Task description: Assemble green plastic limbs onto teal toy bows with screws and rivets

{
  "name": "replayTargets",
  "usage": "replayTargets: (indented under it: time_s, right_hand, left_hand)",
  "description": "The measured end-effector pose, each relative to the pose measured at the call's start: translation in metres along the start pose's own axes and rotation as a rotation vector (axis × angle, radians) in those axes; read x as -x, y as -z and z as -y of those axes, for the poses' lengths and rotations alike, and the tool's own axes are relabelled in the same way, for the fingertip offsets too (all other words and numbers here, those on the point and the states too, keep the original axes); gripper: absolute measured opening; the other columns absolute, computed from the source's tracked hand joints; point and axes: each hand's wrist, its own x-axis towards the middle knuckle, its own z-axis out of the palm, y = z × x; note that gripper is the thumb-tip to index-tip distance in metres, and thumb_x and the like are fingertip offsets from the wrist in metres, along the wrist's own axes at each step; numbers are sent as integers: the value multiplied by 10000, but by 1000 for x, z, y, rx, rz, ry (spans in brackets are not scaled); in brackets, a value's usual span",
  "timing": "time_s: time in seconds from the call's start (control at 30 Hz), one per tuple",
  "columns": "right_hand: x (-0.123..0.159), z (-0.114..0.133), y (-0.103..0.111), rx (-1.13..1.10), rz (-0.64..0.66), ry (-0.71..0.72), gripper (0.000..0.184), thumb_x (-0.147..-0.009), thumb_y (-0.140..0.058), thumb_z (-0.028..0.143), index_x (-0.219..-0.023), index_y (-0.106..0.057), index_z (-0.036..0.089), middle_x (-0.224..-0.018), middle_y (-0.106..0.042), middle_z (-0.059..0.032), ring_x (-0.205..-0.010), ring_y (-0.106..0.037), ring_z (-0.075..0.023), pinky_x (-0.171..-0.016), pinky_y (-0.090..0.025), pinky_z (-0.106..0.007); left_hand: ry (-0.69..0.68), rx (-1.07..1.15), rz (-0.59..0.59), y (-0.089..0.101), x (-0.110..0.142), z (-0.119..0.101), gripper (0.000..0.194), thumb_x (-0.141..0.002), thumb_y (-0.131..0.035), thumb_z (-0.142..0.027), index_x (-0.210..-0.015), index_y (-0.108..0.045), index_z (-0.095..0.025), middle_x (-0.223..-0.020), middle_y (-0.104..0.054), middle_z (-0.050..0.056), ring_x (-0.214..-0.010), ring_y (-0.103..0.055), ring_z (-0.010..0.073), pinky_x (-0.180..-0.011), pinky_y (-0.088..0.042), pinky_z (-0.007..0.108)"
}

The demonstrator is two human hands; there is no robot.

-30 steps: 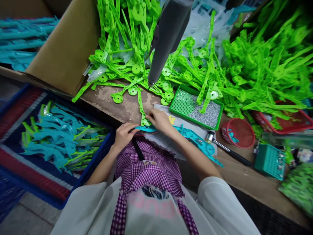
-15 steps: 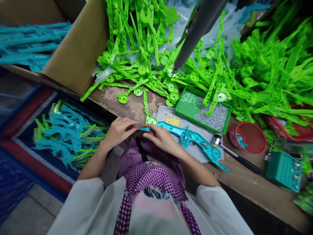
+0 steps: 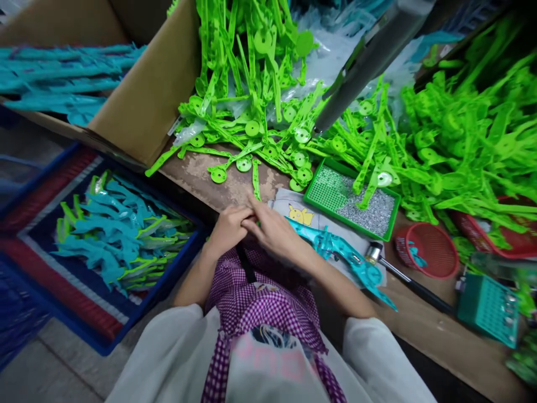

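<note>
My left hand (image 3: 227, 227) and my right hand (image 3: 271, 226) meet at the near edge of the wooden table (image 3: 423, 322), fingers curled and pressed together around the end of a green plastic strip (image 3: 255, 186) that runs away from me. Under my right forearm lies a teal plastic piece (image 3: 340, 253) on a grey cloth (image 3: 293, 207) with a yellow cartoon figure. What exactly sits between my fingertips is hidden by the hands.
A big heap of green plastic parts (image 3: 440, 134) covers the table's back. A green tray (image 3: 388, 221) holds small silver bits. Beside it lie a hammer (image 3: 403, 275), a red basket (image 3: 432, 249) and a teal box (image 3: 486, 308). A blue crate (image 3: 104, 330) of teal and green pieces stands lower left.
My two hands have come together from slightly apart and now touch over the green strip's near end. The view has shifted a little, and the teal piece lies more to the right.
</note>
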Motion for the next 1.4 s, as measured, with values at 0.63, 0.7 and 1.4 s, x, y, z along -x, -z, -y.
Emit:
replayTargets:
  time_s: [0.63,0.7,1.4]
  right_hand:
    - [-111,-106,1,-457,-298,-423,254,-720,-644,432,-748,-628,180,-650,-580,25,-613,-482,-116,-599,-385,-246]
    - [-117,-107,0,-444,-305,-452,238,-729,-649,412,-754,-633,176,-644,-585,27,-599,-490,-114,-594,-392,-243]
    - [-178,-105,28,122,289,-390,201,-710,-709,158,-531,-620,182,-428,-499,-24,-631,-617,-208,-651,-466,-318]
  left_hand:
    - [-184,-171,118,-22,-38,66,305,-967,-648,-311,-1252,-700,-213,-1397,-655,136,-1359,-565,285,-1096,-468,533]
    - [-198,-206,137,-24,-37,66,319,-982,-625,-321,-1266,-691,-192,-1393,-659,143,-1385,-545,285,-1111,-457,527]
    - [-164,-230,169,-27,-38,64,311,-1008,-561,-339,-1247,-700,-195,-1362,-682,120,-1328,-594,274,-1142,-415,498]
